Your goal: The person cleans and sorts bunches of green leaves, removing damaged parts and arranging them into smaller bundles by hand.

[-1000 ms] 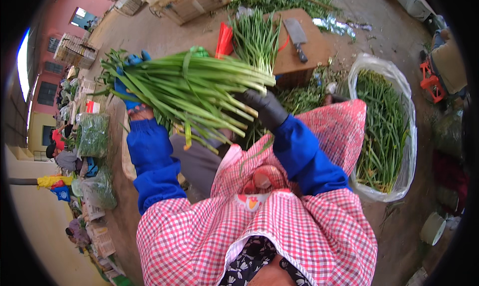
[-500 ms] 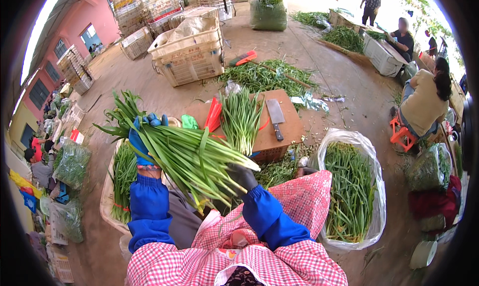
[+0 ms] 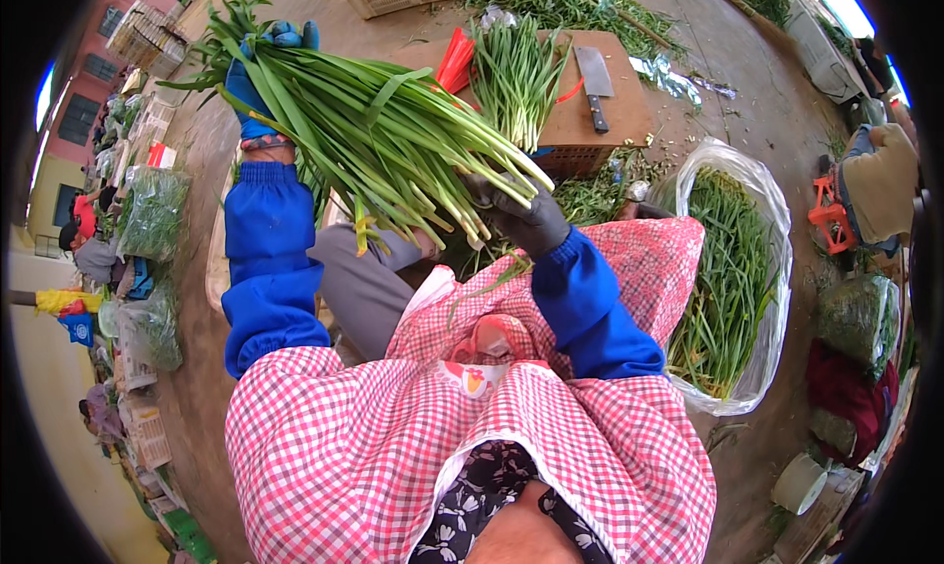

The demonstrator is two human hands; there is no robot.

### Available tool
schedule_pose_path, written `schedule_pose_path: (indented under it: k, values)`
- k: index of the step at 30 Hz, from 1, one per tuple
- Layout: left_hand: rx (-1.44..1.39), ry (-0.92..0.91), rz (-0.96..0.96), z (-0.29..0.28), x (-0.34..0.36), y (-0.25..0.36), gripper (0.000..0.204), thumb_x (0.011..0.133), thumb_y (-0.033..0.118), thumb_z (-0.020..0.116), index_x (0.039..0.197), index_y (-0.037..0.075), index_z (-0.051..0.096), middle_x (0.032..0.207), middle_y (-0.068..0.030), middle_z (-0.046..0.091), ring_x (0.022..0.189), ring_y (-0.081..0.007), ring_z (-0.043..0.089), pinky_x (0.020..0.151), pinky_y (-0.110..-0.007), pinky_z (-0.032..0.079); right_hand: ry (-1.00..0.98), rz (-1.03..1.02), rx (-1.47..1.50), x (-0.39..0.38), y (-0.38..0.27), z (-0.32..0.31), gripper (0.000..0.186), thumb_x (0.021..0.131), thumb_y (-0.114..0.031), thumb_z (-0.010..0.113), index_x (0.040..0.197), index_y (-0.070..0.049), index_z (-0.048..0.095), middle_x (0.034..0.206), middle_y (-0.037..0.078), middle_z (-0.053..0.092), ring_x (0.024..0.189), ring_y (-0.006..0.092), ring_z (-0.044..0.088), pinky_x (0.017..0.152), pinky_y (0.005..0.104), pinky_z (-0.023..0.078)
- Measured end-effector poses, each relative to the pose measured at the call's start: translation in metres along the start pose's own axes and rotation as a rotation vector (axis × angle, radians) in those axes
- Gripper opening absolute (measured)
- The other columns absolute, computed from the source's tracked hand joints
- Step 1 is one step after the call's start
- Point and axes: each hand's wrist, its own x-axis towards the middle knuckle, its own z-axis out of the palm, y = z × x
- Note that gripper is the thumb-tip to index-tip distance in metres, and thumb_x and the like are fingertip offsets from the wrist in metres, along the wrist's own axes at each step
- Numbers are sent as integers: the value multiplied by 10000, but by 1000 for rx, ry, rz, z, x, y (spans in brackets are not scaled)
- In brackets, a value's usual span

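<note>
The largest thing near the hands is the clear plastic bag (image 3: 755, 367) on the right, its mouth open around long greens. Next comes the brown worktop (image 3: 629, 102) ahead. The held bundle (image 3: 364, 121) is in the air, slanting from leafy tips at upper left to pale stem ends nearer the middle. We judge it light for its bulk, limp in the leaf and firmer toward the stems; the flat leaves could slide over one another, and a hard squeeze may bruise them. We would take hold where the stems gather, with a second support under the leaves. A smaller bunch (image 3: 516, 77) lies on the worktop, beside a cleaver (image 3: 594, 77).

The left grip (image 3: 248, 90), gloved in blue, is clamped around the leafy part. The right grip (image 3: 536, 220), in a dark glove, is at the stem ends; we cannot tell whether it is closed on any.

Hidden from us are most of a pale container (image 3: 216, 254) behind the left sleeve (image 3: 265, 259), the bundle's underside, and the right fingertips behind the stems.
</note>
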Motion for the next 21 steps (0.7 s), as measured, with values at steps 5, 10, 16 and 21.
schedule_pose_path:
  k: [5,10,16,21]
  values:
    - [35,58,79,-12,-2,4,209,819,186,497,798,-10,566,828,-139,590,803,-204,553,1004,-392,316,-39,205,-319,-29,-38,-23,325,730,-180,640,983,21,603,859,64,610,762,133,534,713,265,426]
    - [116,238,181,-35,-9,29,150,774,176,545,766,27,569,816,-114,592,819,-213,554,993,-411,330,-171,653,-1249,-56,-71,-62,335,771,-170,607,1053,6,566,1018,104,599,953,201,553,865,326,405]
    - [127,245,196,-17,-13,12,114,764,155,544,771,45,572,803,-105,578,817,-208,548,993,-423,325,49,122,-1053,-25,-47,-52,642,756,-197,638,1286,-32,317,1300,107,382,1181,193,375,979,324,304]
    - [38,27,36,-41,-9,22,302,843,269,370,895,35,553,839,-118,583,836,-243,543,984,-420,323,115,-11,-809,35,-20,-7,493,770,-136,625,1205,-12,427,1138,93,520,1000,131,501,831,253,408]
